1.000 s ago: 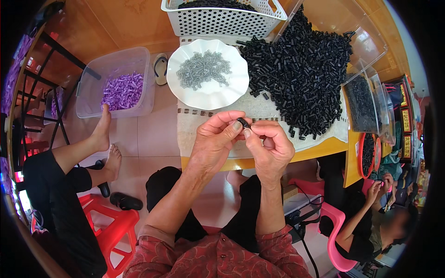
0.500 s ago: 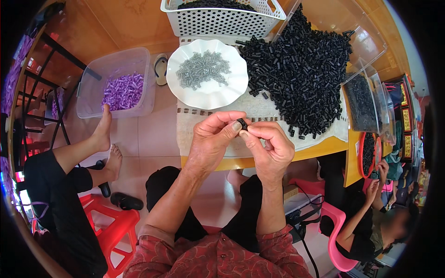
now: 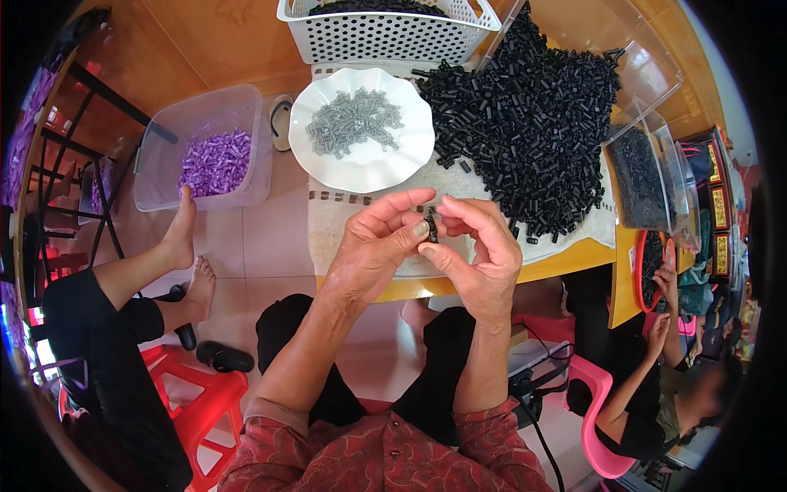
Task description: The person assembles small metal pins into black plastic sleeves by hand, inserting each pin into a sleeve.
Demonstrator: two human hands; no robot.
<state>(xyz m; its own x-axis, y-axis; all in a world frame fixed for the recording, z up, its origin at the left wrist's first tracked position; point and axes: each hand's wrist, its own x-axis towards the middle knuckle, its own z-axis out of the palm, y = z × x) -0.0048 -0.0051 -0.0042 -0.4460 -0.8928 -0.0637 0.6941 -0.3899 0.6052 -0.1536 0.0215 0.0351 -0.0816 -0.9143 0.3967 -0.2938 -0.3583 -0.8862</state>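
Left grip point(image 3: 369, 250): pinching the black piece point(image 3: 433, 232)!
Long axis: running near to far.
Right grip point(image 3: 435, 225): spread, just beside it, contact unclear.

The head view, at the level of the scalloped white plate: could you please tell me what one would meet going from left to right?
Clear plastic tub with purple pieces, flip-flop, white plate with small clear pieces, heap of black pieces, clear box with dark pieces.
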